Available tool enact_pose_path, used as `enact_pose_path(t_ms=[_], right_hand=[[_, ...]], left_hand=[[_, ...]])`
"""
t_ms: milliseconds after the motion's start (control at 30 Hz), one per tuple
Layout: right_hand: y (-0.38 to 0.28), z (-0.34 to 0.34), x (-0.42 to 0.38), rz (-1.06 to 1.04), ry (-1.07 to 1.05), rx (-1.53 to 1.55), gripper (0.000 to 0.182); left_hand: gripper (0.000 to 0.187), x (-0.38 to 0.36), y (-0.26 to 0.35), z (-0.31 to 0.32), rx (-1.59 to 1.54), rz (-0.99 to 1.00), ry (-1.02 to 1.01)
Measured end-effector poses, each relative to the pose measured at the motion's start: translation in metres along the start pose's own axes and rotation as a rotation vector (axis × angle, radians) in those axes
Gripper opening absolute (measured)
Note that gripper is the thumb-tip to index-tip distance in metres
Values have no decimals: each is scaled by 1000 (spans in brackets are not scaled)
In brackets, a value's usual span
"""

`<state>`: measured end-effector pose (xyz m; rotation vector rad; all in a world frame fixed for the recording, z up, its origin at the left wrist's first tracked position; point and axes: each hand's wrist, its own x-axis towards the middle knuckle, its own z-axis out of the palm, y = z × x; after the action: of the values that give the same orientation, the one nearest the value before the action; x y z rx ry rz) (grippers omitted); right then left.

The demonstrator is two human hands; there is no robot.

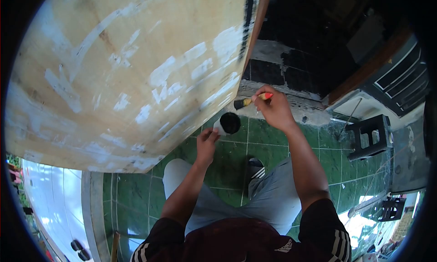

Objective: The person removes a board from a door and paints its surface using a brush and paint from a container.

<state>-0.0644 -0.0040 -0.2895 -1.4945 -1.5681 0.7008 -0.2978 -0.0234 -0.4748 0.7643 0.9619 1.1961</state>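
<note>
A paintbrush (248,102) with a yellow and red handle and dark bristles is pinched in the fingers of my right hand (274,110). Its bristles hang just above and to the right of a pale cup (222,129) whose inside looks black, like paint. My left hand (208,142) grips this cup by its near left side. Beside both hands stands a large wooden panel (136,79), like a door, with white smears over its face. A strip of black paint (248,23) runs down the upper part of its right edge.
Green floor tiles (273,135) lie beneath me, with a sandalled foot (256,168) between my knees. A black plastic stool (369,136) stands to the right. Beyond the panel is a dark doorway with a worn sill (296,95). Dark footwear (80,250) lies at lower left.
</note>
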Motion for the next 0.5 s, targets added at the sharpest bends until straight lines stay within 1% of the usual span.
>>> enact_pose_path(t_ms=[33,67,167,267,367,500], right_hand=[[-9,3,-5,-18,-58,-141,16],[-22,6,-8,0,-106,-183,17],[-13,21,-9,-111,-162,-225,18],[-1,35,-9,-100,-185,-329,18],[29,50,-7,-183,-205,-475,19],[34,56,-6,-164,-216,-534,18]], left_hand=[[28,1,5,3,-9,21,-9],[29,2,9,7,-21,31,-16],[29,0,17,16,-44,43,-32],[30,-9,26,26,-49,40,-32],[31,-17,30,33,-50,67,-42],[31,-22,30,38,-20,78,-17]])
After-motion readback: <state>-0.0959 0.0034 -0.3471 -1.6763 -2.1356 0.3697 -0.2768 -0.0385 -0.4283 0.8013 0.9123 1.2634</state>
